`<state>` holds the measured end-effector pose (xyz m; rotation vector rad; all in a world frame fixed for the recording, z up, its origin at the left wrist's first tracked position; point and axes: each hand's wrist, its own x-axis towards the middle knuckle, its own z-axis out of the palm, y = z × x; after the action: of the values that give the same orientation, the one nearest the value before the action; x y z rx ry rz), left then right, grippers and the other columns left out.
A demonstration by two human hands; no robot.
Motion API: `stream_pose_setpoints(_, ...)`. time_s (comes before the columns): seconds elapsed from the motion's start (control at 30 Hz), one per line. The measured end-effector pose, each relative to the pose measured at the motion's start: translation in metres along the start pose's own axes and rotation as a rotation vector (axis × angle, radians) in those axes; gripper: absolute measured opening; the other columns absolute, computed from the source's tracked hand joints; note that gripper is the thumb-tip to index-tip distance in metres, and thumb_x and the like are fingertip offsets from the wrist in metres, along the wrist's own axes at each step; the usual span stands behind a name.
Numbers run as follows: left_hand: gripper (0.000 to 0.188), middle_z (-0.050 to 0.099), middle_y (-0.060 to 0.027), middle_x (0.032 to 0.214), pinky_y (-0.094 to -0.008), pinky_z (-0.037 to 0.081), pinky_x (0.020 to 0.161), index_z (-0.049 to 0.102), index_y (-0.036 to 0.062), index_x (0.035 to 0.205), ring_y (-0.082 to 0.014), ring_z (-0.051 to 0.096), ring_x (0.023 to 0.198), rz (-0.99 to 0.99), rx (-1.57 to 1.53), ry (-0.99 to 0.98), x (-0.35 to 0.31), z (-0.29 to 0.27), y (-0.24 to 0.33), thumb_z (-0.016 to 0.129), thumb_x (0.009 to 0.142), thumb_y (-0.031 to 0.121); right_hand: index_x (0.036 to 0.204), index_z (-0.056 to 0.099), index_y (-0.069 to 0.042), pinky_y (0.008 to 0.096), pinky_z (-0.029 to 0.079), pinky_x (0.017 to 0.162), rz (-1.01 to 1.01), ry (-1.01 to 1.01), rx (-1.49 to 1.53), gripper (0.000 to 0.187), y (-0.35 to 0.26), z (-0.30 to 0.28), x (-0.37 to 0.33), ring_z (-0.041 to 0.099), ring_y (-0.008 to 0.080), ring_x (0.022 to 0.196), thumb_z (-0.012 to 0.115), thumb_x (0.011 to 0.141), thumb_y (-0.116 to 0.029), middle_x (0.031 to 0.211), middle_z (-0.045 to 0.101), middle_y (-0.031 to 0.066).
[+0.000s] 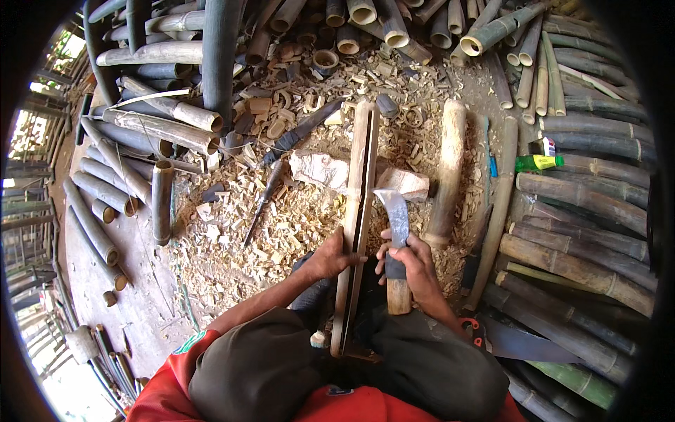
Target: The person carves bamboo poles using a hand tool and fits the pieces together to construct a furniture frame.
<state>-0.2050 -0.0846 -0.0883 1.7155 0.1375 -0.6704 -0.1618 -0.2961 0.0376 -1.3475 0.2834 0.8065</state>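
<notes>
My left hand (329,256) grips a long split bamboo piece (357,169) with a dark slot down its length. The piece stands between my knees and leans over a pale chopped wood block (318,173). In my right hand (418,266) is a curved-blade knife (397,211), its handle dark near the blade and bare wood at the butt. Fingers wrap the knife just below the blade, whose hooked tip points up and left, close to the bamboo's right edge. Whether the blade touches the bamboo I cannot tell.
Shavings (232,274) cover the ground around the block. A pointed tool (266,204) and a dark-wrapped tool (302,131) lie to the left. Right of the block lies a thick bamboo length (447,172). Stacked bamboo poles (583,260), a green bottle (538,162) and a saw (524,342) are further right.
</notes>
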Motion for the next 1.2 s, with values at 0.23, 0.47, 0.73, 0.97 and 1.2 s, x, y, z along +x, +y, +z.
stream_pose_setpoints(0.23,0.065,0.067,-0.0289,0.105,-0.0466,0.053,0.090,0.048,-0.0084,0.117,-0.0386,0.069,0.103,0.065,-0.007,0.045,0.009,-0.004,0.005,0.085,0.084,0.034,0.143,0.048,0.000,0.0335,0.056,0.050,-0.070,0.019,0.086,0.048,0.010,0.012,0.017,0.065,0.0192,0.059,0.055,0.101,-0.021,0.083,0.065,0.0116)
stream_pose_setpoints(0.47,0.067,0.067,-0.0335,0.106,-0.0485,0.053,0.090,0.046,-0.0088,0.117,-0.0430,0.069,0.104,-0.060,0.182,0.053,0.008,-0.004,0.007,0.083,0.085,0.038,0.141,0.049,0.000,0.0342,0.058,0.049,-0.021,0.019,0.178,0.045,0.018,0.011,0.016,0.066,0.0207,0.058,0.053,0.100,-0.020,0.083,0.066,0.0137)
stream_pose_setpoints(0.73,0.066,0.067,-0.0338,0.103,-0.0505,0.053,0.088,0.045,-0.0073,0.114,-0.0466,0.069,0.104,-0.067,0.203,0.044,0.002,-0.004,0.017,0.082,0.086,0.040,0.142,0.049,0.001,0.0353,0.058,0.049,0.057,0.048,0.242,0.046,0.012,0.011,0.009,0.067,0.0218,0.059,0.050,0.100,-0.019,0.084,0.066,0.0146)
stream_pose_setpoints(0.97,0.068,0.067,-0.0341,0.107,-0.0508,0.053,0.089,0.044,-0.0088,0.117,-0.0464,0.068,0.107,-0.083,0.250,0.020,0.004,-0.005,0.016,0.080,0.088,0.041,0.140,0.053,0.001,0.0359,0.058,0.047,-0.033,0.007,0.204,0.046,0.030,0.002,0.028,0.067,0.0223,0.057,0.053,0.098,-0.017,0.082,0.067,0.0143)
stream_pose_setpoints(1.2,0.068,0.068,-0.0268,0.112,-0.0465,0.053,0.095,0.046,-0.0060,0.128,-0.0378,0.069,0.110,-0.086,0.242,0.007,0.002,-0.002,0.010,0.081,0.088,0.037,0.137,0.056,0.001,0.0366,0.060,0.048,-0.103,0.195,0.176,0.044,-0.025,-0.029,0.094,0.068,0.0207,0.060,0.055,0.097,-0.020,0.082,0.070,0.0129)
